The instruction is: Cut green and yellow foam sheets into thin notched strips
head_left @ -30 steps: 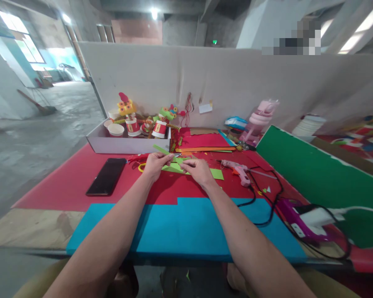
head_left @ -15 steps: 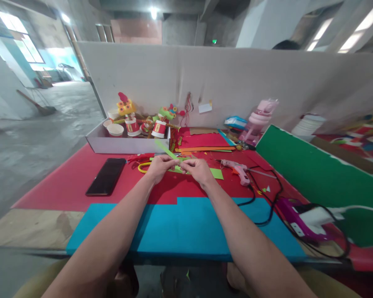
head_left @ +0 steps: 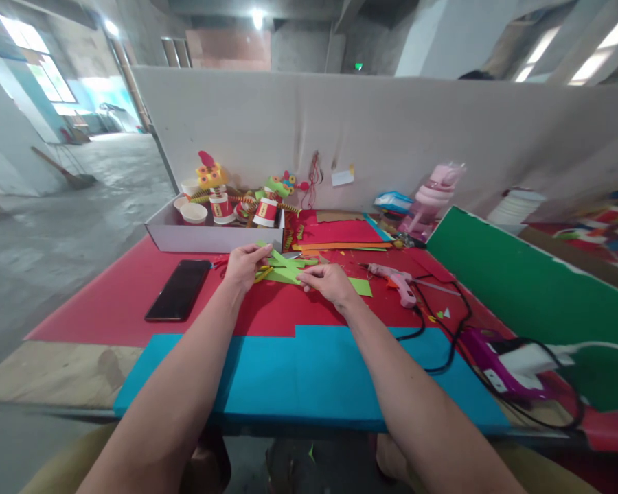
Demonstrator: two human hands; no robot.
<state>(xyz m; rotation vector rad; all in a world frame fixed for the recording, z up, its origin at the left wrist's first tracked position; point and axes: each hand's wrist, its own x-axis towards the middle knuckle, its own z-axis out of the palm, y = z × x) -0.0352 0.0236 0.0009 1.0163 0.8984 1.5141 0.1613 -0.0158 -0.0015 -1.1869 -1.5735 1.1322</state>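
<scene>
A narrow green paper strip (head_left: 284,262) stretches between my two hands, sloping down to the right. My left hand (head_left: 247,265) pinches its upper end, and my right hand (head_left: 323,280) pinches the lower end. Under and behind the strip, more green paper (head_left: 360,286) lies on the red table covering (head_left: 268,312). Yellow-handled scissors (head_left: 262,274) rest beside my left hand, partly hidden by it and the paper.
A black phone (head_left: 178,290) lies left. Behind it, a white box (head_left: 213,240) holds paper cups and cup figures. At right are a pink glue gun (head_left: 399,280), black cable, purple power strip (head_left: 502,363) and green board (head_left: 535,295). Blue sheets (head_left: 299,377) cover the front edge.
My left hand has moved left and slightly up, away from my right hand. The green strip now spans the wider gap between them, where before both hands met on it.
</scene>
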